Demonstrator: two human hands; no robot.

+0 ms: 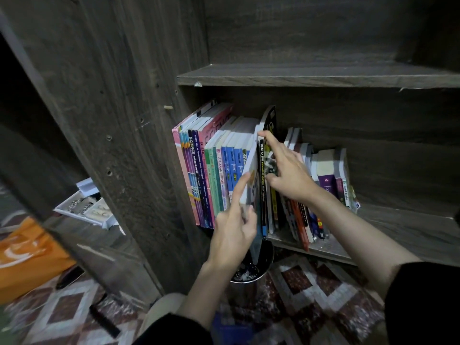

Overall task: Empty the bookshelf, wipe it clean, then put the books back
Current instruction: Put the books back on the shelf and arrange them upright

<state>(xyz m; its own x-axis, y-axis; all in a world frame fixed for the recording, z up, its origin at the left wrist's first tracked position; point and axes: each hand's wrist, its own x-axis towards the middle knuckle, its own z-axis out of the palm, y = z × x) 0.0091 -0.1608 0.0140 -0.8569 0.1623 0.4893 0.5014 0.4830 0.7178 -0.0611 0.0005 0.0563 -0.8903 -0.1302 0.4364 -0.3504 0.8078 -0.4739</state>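
Observation:
A dark wooden bookshelf (311,75) holds a row of upright books (211,170) on its lower board, with several more leaning books (331,180) to the right. My left hand (231,227) grips the lower part of a thin white-covered book (251,185), which is tilted and sticks out past the shelf's front edge. My right hand (286,170) touches the black book (268,125) beside it, its forefinger on that book's top corner and its thumb low against the spine. The upper shelf board carries nothing.
A metal bucket (251,272) stands on the patterned carpet (311,295) just under the shelf's front edge. An orange bag (27,257), a white tray of small items (87,207) and a dark slim object (104,322) lie at the left. The cabinet's side panel (119,120) rises between.

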